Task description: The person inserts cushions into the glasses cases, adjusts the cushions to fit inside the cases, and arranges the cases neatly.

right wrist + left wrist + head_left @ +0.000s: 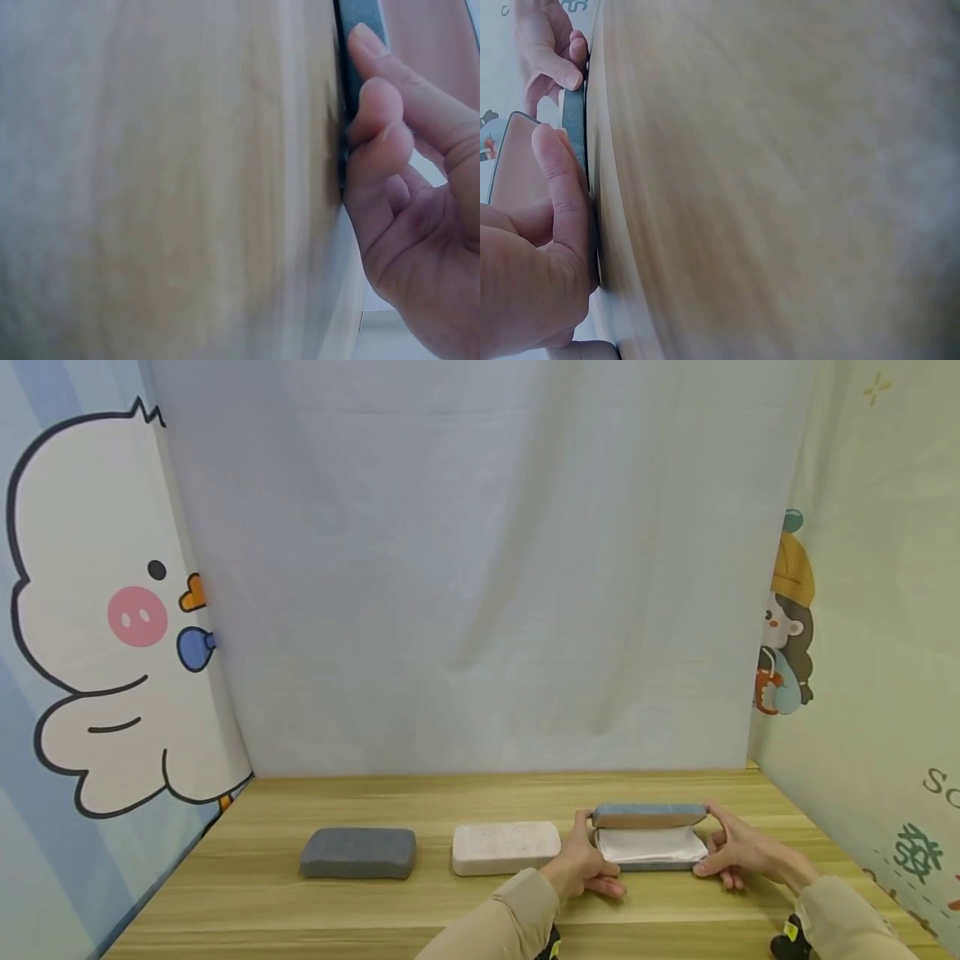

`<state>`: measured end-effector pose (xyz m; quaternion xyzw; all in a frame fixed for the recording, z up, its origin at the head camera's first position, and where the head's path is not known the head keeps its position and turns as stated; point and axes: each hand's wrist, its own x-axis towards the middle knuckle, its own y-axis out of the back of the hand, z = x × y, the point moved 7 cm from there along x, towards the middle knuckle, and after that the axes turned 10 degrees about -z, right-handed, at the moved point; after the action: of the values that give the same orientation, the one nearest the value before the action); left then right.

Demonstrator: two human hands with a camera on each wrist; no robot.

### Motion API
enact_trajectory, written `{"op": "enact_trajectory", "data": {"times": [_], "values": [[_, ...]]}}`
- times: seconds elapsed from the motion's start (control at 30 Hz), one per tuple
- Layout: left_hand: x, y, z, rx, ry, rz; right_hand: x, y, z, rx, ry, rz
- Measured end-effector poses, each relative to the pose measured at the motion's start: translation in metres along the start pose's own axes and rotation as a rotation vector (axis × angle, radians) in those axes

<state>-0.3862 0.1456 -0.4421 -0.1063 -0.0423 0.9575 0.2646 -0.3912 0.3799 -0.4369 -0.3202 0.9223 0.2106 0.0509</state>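
Observation:
A blue-grey glasses case (649, 811) stands partly opened at the right of the table, its hinged lid raised at the back. White cloth (647, 845) lines the lower half; the lid's inner face is tan. My left hand (577, 862) grips the left end, thumb low by the base and a finger up at the lid. At the opposite end my right hand (742, 853) holds the case the same way. The left wrist view shows the lid's pinkish inside (521, 165) behind my left hand (544, 270). Up close, my right hand's fingers (397, 75) lie along the dark base.
A cream speckled case (506, 847) lies closed just left of my left hand. Farther left is a closed dark grey case (357, 853). All rest on a wood-grain table (420, 914), with a pale curtain (465, 568) behind and printed cartoon cloths at both sides.

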Motion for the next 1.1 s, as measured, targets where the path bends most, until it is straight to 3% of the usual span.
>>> {"op": "enact_trajectory", "data": {"times": [0.73,1.1], "values": [[0.0057,0.0014,-0.0023,0.055,-0.014,0.013,0.0034,-0.0043,-0.0023,0.012,0.097,-0.067],[0.004,0.0012,-0.0002,0.084,-0.013,0.011,-0.0001,-0.0037,-0.0018,-0.003,0.065,-0.047]]}}
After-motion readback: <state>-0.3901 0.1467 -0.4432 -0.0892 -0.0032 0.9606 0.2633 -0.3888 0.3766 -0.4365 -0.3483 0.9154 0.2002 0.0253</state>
